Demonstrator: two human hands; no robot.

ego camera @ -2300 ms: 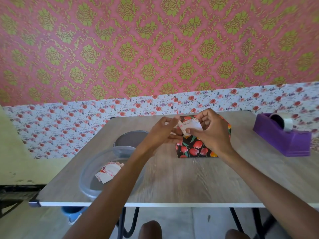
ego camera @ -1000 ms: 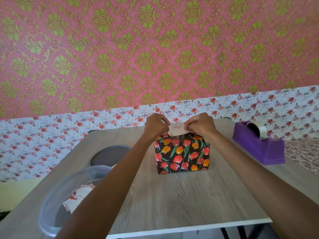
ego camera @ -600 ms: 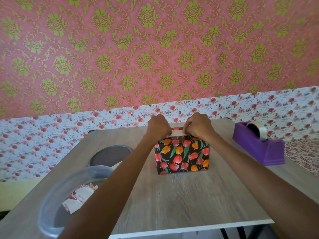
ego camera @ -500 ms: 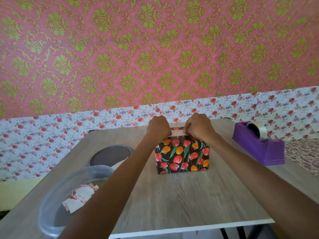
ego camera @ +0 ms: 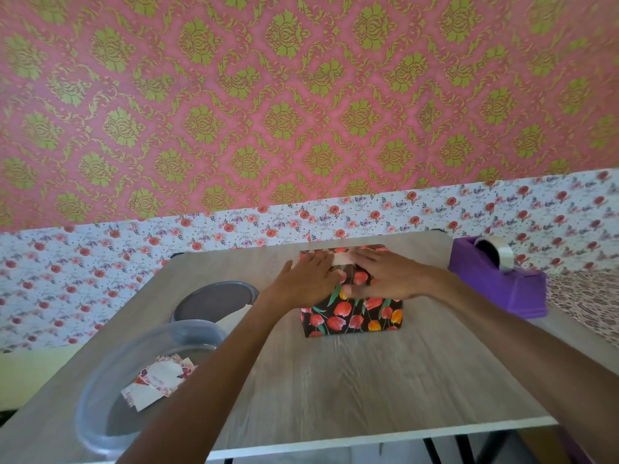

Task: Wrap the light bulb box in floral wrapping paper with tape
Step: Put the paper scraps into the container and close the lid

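Two palms flat, left hand (ego camera: 308,279), right hand (ego camera: 390,276), rectangular tulip-print box (ego camera: 355,318)

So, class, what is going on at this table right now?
A person presses both hands flat, left hand and right hand, onto the top of the box, which is already covered in tulip-print paper. A pale strip shows on top between the hands. The purple tape dispenser stands untouched to the right.

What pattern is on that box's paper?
Red and orange tulips with green leaves on black, seen best on the wrapped box in the head view.
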